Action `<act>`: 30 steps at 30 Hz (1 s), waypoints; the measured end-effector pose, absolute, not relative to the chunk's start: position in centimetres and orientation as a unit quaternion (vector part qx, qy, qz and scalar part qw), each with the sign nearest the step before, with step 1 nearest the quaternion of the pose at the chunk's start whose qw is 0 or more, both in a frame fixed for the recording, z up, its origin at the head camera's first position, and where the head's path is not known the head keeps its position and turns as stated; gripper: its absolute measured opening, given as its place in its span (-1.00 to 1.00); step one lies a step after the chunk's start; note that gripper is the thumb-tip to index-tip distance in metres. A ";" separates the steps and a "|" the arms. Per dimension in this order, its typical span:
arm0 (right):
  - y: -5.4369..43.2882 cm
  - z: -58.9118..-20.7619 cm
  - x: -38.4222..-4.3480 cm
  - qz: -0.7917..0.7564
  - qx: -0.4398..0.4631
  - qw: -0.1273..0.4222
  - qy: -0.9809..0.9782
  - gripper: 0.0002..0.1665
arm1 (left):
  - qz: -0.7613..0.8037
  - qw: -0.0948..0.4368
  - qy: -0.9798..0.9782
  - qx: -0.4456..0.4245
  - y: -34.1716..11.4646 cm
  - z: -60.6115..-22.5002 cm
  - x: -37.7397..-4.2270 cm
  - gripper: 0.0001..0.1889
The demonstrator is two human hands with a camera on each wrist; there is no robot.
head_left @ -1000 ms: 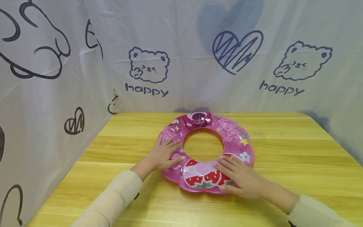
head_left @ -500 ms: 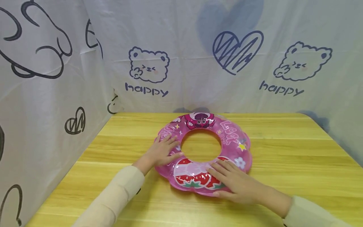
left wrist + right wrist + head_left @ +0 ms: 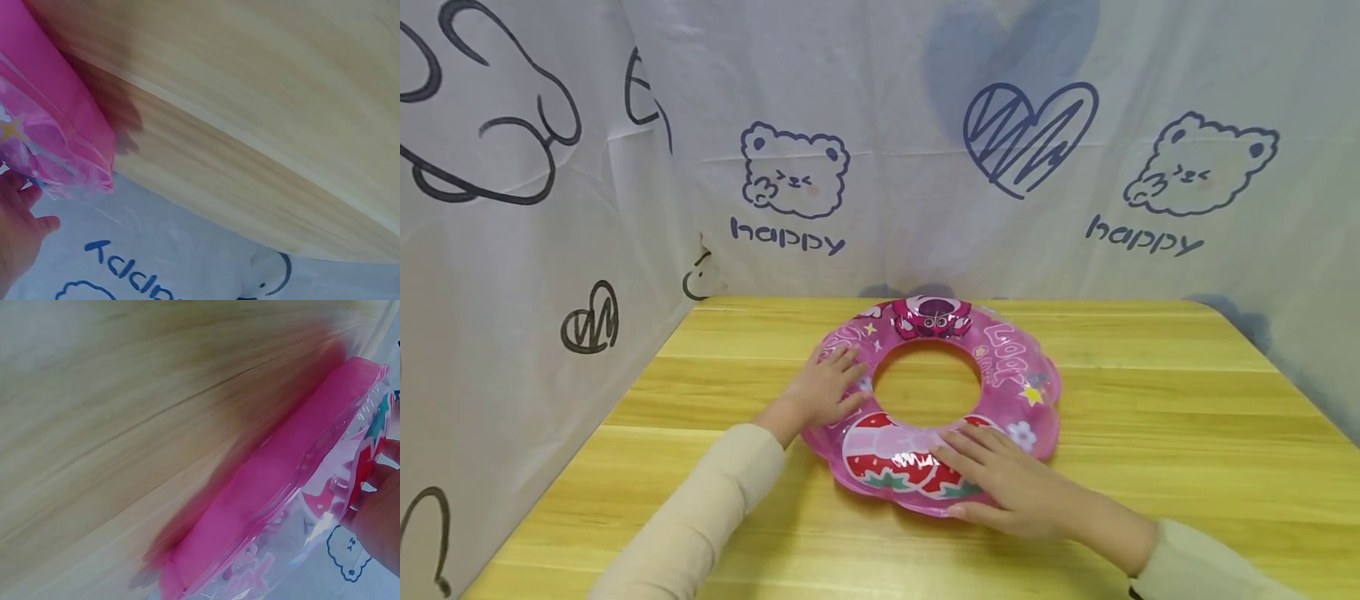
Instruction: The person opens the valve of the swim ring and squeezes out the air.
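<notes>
Pale cloth [image 3: 910, 208] printed with bears, hearts and "happy" hangs behind the pink swim ring [image 3: 891, 458], which lies flat on the wood-grain table [image 3: 1150, 375], its far rim by the table's back edge. Compared with a second ago, the ring sits a little farther left and is turned slightly clockwise: its strawberry print swings left along the near side, its yellow star [image 3: 1032, 395] toward the person. The hands appear to be turning it in place, without lifting. Left hand [image 3: 823, 387] rests loosely spread on the ring's left side; right hand [image 3: 1007, 479] lies on its near-right part, fingers extended, neither grasping. No container shows; the ring's central hole frames bare wood.
</notes>
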State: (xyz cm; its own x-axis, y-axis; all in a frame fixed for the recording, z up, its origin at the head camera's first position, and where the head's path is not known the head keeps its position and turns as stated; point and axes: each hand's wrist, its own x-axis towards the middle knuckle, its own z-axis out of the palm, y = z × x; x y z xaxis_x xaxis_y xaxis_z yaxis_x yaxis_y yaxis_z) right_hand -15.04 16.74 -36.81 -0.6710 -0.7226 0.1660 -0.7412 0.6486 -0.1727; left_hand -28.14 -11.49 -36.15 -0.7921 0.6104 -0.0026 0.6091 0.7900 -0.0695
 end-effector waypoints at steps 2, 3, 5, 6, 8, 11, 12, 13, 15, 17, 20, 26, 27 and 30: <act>16.5 -36.9 -15.1 0.116 0.409 0.040 -0.904 -0.29 | 0.033 0.017 -0.947 -0.318 -11.8 -36.1 -28.3 -0.37; 16.5 -36.9 -15.1 0.118 0.412 0.040 -0.903 -0.30 | 0.033 0.019 -0.949 -0.314 -11.9 -36.1 -28.3 -0.37; 16.3 -36.9 -15.2 0.122 0.415 0.042 -0.901 -0.31 | 0.034 0.023 -0.951 -0.307 -12.1 -36.1 -28.4 -0.35; 16.3 -36.8 -15.3 0.125 0.417 0.046 -0.899 -0.32 | 0.034 0.024 -0.952 -0.303 -12.2 -36.0 -28.4 -0.35; 16.3 -36.7 -15.4 0.131 0.420 0.060 -0.896 -0.36 | 0.038 0.032 -0.953 -0.299 -12.3 -35.9 -28.3 -0.34; 16.6 -36.3 -15.8 0.140 0.421 0.107 -0.890 -0.42 | 0.037 0.041 -0.954 -0.295 -12.3 -35.7 -28.2 -0.35; 16.8 -36.2 -16.1 0.144 0.426 0.140 -0.882 -0.45 | 0.036 0.044 -0.954 -0.295 -12.2 -35.6 -28.2 -0.35; 17.0 -36.1 -16.4 0.150 0.428 0.170 -0.875 -0.47 | 0.034 0.048 -0.954 -0.294 -12.2 -35.5 -28.1 -0.35; 17.6 -36.0 -17.1 0.163 0.420 0.224 -0.864 -0.49 | 0.028 0.055 -0.954 -0.292 -12.0 -35.4 -28.0 -0.35; 18.2 -35.9 -17.8 0.179 0.403 0.269 -0.856 -0.52 | 0.020 0.060 -0.954 -0.292 -11.7 -35.3 -27.7 -0.34; 19.2 -35.5 -18.5 0.203 0.360 0.290 -0.863 -0.51 | 0.007 0.066 -0.953 -0.295 -11.1 -35.1 -27.0 -0.32; 20.9 -35.2 -19.6 0.235 0.290 0.313 -0.873 -0.47 | -0.041 0.070 -0.944 -0.319 -9.8 -35.0 -25.2 -0.28; 21.1 -35.3 -19.7 0.239 0.284 0.316 -0.873 -0.47 | -0.050 0.066 -0.943 -0.322 -9.6 -35.1 -24.9 -0.28; 21.7 -35.5 -20.1 0.251 0.271 0.322 -0.872 -0.48 | -0.064 0.060 -0.940 -0.330 -8.9 -35.3 -24.1 -0.26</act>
State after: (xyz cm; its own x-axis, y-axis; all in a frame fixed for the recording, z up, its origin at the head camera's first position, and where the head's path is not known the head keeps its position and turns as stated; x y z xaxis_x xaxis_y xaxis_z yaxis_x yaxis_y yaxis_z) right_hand -20.09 21.66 -35.53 -0.6457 -0.3110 0.6974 -0.6340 0.7274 -0.2625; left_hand -24.06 -8.92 -35.26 -0.7747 0.6131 0.1548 0.6283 0.7738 0.0802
